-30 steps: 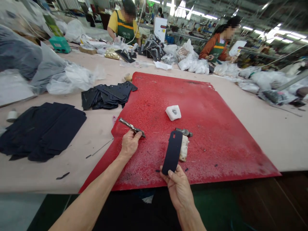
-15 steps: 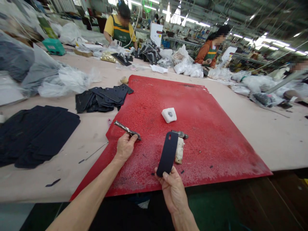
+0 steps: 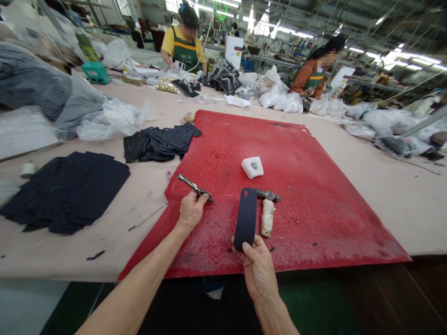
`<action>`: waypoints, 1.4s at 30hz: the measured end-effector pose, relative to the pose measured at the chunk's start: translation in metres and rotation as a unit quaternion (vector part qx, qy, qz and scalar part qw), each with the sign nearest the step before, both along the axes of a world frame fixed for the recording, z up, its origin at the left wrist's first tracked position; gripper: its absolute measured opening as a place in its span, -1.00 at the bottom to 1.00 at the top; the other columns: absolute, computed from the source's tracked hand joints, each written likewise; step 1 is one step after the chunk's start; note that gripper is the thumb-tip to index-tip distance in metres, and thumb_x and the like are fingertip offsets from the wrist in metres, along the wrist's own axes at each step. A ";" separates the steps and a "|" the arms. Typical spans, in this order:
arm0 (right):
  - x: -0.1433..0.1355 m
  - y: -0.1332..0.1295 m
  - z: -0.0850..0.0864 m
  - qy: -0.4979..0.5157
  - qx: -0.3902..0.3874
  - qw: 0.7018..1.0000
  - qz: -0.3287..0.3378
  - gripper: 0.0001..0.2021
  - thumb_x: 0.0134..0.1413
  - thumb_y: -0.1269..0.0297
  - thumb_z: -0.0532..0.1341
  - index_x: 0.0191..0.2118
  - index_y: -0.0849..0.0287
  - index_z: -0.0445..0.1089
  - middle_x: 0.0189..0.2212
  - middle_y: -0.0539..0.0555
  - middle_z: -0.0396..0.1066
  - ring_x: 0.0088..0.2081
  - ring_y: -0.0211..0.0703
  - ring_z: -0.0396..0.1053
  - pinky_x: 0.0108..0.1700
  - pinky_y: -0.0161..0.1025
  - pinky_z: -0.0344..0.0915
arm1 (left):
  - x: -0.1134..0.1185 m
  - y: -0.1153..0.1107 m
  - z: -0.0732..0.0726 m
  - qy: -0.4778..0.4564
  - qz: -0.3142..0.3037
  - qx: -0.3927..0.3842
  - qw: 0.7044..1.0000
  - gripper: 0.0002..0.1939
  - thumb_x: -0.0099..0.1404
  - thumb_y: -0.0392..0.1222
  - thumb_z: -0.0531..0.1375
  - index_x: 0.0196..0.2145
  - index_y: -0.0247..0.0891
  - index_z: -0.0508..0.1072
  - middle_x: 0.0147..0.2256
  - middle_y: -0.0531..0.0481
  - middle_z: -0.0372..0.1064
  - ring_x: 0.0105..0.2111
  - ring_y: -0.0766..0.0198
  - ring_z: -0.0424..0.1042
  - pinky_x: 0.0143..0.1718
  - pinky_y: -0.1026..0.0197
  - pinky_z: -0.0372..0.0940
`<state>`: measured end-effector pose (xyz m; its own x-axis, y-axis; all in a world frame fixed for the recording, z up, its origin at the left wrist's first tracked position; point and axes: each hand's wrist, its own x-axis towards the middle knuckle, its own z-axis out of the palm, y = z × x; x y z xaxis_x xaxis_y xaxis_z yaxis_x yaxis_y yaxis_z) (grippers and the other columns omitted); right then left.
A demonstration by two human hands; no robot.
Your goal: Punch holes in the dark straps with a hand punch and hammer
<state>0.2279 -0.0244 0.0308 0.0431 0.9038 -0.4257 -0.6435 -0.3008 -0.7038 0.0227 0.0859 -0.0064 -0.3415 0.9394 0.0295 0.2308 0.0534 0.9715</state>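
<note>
My left hand (image 3: 192, 211) is closed around a metal punch (image 3: 190, 184), held slanting over the red mat (image 3: 296, 149). Between the thumb and fingers of my right hand (image 3: 256, 258) is a dark strip (image 3: 245, 216) with rounded ends, tilted up and showing a small slot near its far end. Just right of the strip lies a hammer (image 3: 267, 216), its handle wrapped in pale material and its metal head partly behind the strip. Farther up the mat sits a white block (image 3: 252, 167) with a grey smudge on top.
Left of the mat lie a stack of dark pieces (image 3: 70, 190), a second heap of dark pieces (image 3: 160, 142) and a thin rod (image 3: 148, 216). Plastic bags (image 3: 104, 116) stand farther left. Two co-workers (image 3: 185, 44) are across the table.
The whole view has shifted, so the table's things sit farther right. My right hand has turned the dark strip more upright and a little away from the hammer. Both hands keep their hold.
</note>
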 end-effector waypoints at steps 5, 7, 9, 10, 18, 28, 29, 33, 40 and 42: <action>-0.004 0.006 0.003 -0.012 0.003 1.000 0.003 -0.68 -0.20 0.34 0.45 -0.25 0.16 0.41 -0.33 0.00 0.54 -0.29 -0.16 0.50 -0.21 -0.21 0.40 | 0.000 0.000 -0.001 -0.011 -0.004 -0.002 1.000 -0.74 0.21 -0.03 0.18 -0.32 -0.29 0.50 -0.35 -0.06 0.55 -0.34 0.15 0.51 -0.20 0.15 0.36; -0.004 0.005 0.001 -0.006 0.010 1.000 0.007 -0.68 -0.19 0.34 0.44 -0.24 0.15 0.41 -0.31 0.01 0.54 -0.26 -0.17 0.50 -0.17 -0.21 0.40 | 0.001 0.000 0.001 -0.021 -0.005 -0.001 1.000 -0.75 0.20 -0.04 0.19 -0.31 -0.29 0.50 -0.34 -0.07 0.55 -0.33 0.15 0.51 -0.20 0.15 0.36; -0.004 0.002 -0.001 0.002 0.014 1.000 0.011 -0.67 -0.17 0.34 0.44 -0.21 0.14 0.42 -0.27 0.02 0.54 -0.23 -0.17 0.50 -0.13 -0.20 0.39 | 0.001 -0.001 0.002 -0.026 -0.005 0.002 1.000 -0.76 0.19 -0.05 0.19 -0.32 -0.29 0.50 -0.34 -0.06 0.55 -0.34 0.15 0.51 -0.20 0.15 0.36; -0.004 0.001 -0.003 0.006 0.015 1.000 0.015 -0.67 -0.16 0.34 0.43 -0.20 0.14 0.42 -0.26 0.02 0.54 -0.23 -0.16 0.50 -0.12 -0.20 0.38 | 0.001 -0.001 0.003 -0.025 -0.005 0.003 1.000 -0.77 0.19 -0.06 0.19 -0.33 -0.29 0.50 -0.35 -0.06 0.55 -0.35 0.16 0.51 -0.20 0.15 0.36; -0.008 -0.004 -0.007 0.028 0.019 0.999 0.026 -0.61 -0.16 0.37 0.43 -0.12 0.11 0.44 -0.18 0.01 0.54 -0.18 -0.15 0.49 -0.05 -0.18 0.35 | 0.001 0.000 -0.002 -0.020 -0.012 0.006 1.000 -0.77 0.20 -0.05 0.18 -0.34 -0.28 0.49 -0.38 -0.05 0.53 -0.38 0.16 0.50 -0.25 0.16 0.36; -0.011 -0.002 -0.004 0.020 0.034 0.998 0.043 -0.70 -0.12 0.36 0.40 -0.18 0.12 0.44 -0.21 0.02 0.54 -0.19 -0.13 0.49 -0.08 -0.16 0.36 | 0.000 0.000 -0.004 -0.020 -0.019 0.013 1.000 -0.78 0.20 -0.05 0.19 -0.35 -0.27 0.48 -0.39 -0.03 0.52 -0.38 0.17 0.49 -0.27 0.17 0.35; -0.011 -0.002 -0.003 0.020 0.034 0.998 0.043 -0.70 -0.11 0.36 0.40 -0.18 0.12 0.45 -0.22 0.01 0.54 -0.19 -0.13 0.49 -0.09 -0.17 0.36 | 0.000 -0.001 -0.004 -0.019 -0.019 0.014 1.000 -0.78 0.20 -0.05 0.19 -0.34 -0.27 0.48 -0.39 -0.03 0.52 -0.38 0.17 0.49 -0.27 0.17 0.35; -0.012 -0.003 -0.003 0.024 0.029 0.998 0.041 -0.71 -0.12 0.36 0.40 -0.19 0.10 0.45 -0.21 0.00 0.54 -0.18 -0.15 0.49 -0.06 -0.19 0.34 | 0.001 -0.001 -0.001 -0.021 -0.019 0.016 0.999 -0.79 0.20 -0.06 0.19 -0.36 -0.26 0.48 -0.41 -0.02 0.52 -0.40 0.18 0.49 -0.27 0.18 0.35; -0.008 0.001 -0.015 -0.079 0.025 0.997 -0.003 -0.72 -0.08 0.28 0.38 -0.21 0.10 0.37 -0.28 0.00 0.51 -0.26 -0.15 0.45 -0.08 -0.12 0.34 | 0.001 -0.001 0.002 -0.010 -0.017 0.006 1.000 -0.79 0.20 -0.06 0.18 -0.35 -0.26 0.49 -0.40 -0.02 0.52 -0.38 0.18 0.49 -0.26 0.17 0.34; -0.007 0.005 -0.018 -0.232 0.044 0.970 -0.049 -0.75 -0.03 0.24 0.35 -0.20 0.10 0.37 -0.31 0.01 0.49 -0.28 -0.14 0.43 -0.08 -0.10 0.32 | 0.001 -0.001 0.001 -0.003 -0.019 0.005 1.000 -0.77 0.21 -0.05 0.18 -0.34 -0.27 0.49 -0.38 -0.03 0.52 -0.37 0.17 0.49 -0.24 0.17 0.34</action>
<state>0.2211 -0.0191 0.0124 0.2998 0.9178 -0.2605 -0.2733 -0.1789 -0.9451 0.0240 0.0851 -0.0055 -0.3057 0.9514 0.0373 0.2276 0.0349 0.9731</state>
